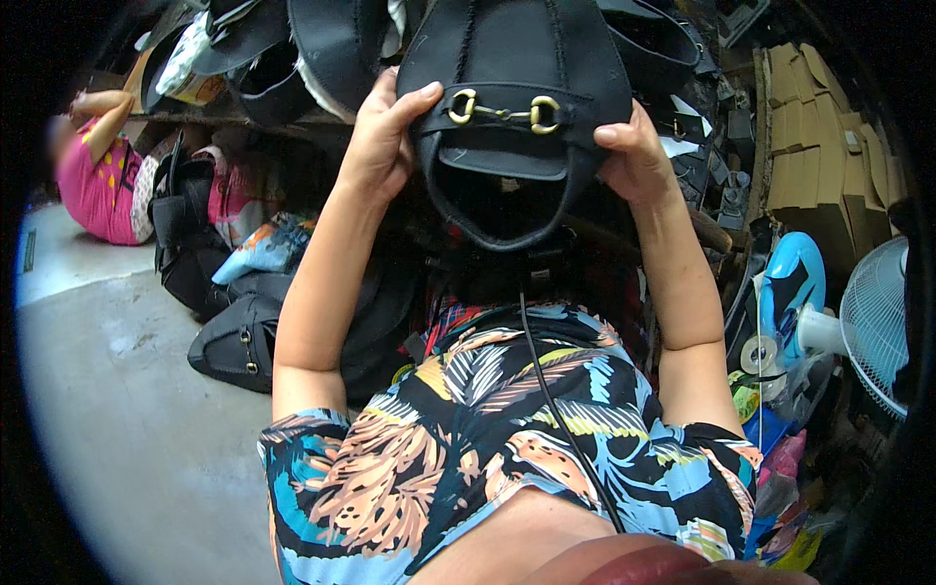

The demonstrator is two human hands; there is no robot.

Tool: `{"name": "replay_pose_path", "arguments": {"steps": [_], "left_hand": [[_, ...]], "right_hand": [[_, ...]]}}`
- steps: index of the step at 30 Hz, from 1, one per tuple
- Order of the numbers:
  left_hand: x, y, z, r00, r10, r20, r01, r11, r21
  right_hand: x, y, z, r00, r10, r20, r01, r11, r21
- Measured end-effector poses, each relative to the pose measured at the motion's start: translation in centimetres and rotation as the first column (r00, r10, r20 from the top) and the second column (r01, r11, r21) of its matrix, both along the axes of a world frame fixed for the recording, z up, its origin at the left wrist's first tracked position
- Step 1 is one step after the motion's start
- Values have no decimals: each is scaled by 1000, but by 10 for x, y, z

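Up in front of me is a black loafer upper (517,49), its collar opening facing my body. A gold horsebit buckle (502,114) runs across its strap, and two stitched ridges lead away from it. My left hand (383,141) grips the left edge, thumb on top. On the opposite edge my right hand (634,156) holds it the same way; the fingers of both hands are partly hidden beneath. More black uppers (336,44) are piled on the bench just beyond my left hand.
Another black upper with a gold buckle (234,341) lies low at my left, by the grey floor (127,390). A person in pink (102,185) is at the far left. Cardboard (814,146) is stacked at the right, with a white fan (877,322) nearer me.
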State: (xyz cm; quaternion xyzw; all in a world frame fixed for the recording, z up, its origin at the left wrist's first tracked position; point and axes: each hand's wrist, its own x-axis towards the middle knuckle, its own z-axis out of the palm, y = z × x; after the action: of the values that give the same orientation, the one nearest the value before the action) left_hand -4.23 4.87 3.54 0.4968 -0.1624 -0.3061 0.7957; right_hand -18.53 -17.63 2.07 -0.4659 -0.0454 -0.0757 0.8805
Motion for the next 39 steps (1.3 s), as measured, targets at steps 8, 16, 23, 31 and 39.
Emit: {"name": "replay_pose_path", "arguments": {"steps": [8, 16, 23, 31, 39], "left_hand": [[-33, -2, 33, 240, 23, 971, -524, 845, 109], [-63, -33, 55, -159, -184, 970, -436, 895, 99], [-61, -29, 51, -48, -184, 982, -377, 914, 153], [-50, -33, 47, -94, -204, 974, -306, 937, 166], [-25, -20, 33, 61, -82, 995, -451, 887, 101]], "right_hand": [[-2, 3, 3, 1000, -28, -11, 28, 999, -19], [-4, 6, 1, 997, -82, 12, 83, 996, -45], [-4, 7, 2, 997, -66, 45, 70, 994, -83], [-3, 6, 0, 997, -48, 54, 52, 996, -73], [4, -2, 0, 992, -94, -86, 99, 994, 56]]}}
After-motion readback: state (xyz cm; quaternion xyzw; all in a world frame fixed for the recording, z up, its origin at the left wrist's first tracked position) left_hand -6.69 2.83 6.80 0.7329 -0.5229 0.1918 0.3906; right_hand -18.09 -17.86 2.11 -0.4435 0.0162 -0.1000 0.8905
